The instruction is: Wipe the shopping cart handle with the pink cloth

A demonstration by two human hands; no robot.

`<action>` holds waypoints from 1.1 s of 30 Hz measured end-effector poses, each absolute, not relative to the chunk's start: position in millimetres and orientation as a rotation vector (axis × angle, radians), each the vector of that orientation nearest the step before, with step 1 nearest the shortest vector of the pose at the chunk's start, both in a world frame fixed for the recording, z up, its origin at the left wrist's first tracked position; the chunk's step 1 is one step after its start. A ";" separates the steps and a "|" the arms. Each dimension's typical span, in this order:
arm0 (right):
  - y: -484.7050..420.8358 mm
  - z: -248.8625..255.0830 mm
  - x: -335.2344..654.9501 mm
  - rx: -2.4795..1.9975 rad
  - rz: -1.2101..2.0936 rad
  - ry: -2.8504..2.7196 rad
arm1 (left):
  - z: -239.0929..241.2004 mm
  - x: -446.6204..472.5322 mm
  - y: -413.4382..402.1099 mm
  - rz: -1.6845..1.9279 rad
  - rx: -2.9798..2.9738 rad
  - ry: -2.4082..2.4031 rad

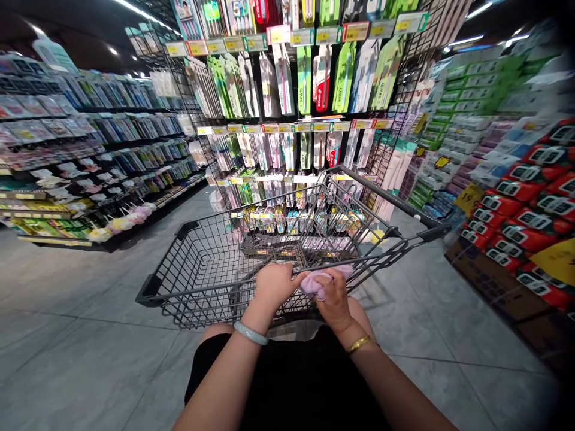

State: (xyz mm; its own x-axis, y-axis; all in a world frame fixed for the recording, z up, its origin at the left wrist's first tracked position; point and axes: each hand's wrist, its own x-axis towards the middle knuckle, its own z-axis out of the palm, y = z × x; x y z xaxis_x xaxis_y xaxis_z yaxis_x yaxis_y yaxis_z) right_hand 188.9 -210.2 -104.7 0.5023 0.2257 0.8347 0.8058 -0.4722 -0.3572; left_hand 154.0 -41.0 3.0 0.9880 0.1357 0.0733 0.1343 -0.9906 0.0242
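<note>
A dark grey wire shopping cart [179,263] stands sideways right in front of my knees. My left hand [275,282] is closed over the near top rim of the cart, its thumb reaching toward the cloth. To the right of it, my right hand [333,299] grips a crumpled pale pink-purple cloth [312,284] and presses it against the same rim. Part of the cloth sticks out beyond my right fingers. The fingertips of my left hand are hidden behind the rim.
The cart's push handle [381,194] is at the right. Beyond the cart rises a rack of hanging toothbrushes [304,81]. Stocked shelves [135,129] line the left, and stacked red packs [507,221] the right. Grey floor tiles [90,353] run around the cart.
</note>
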 end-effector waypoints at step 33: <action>-201.5 29.7 166.5 -1.490 -0.056 -1.080 | 6.0 104.3 -63.8 0.460 1.577 -0.133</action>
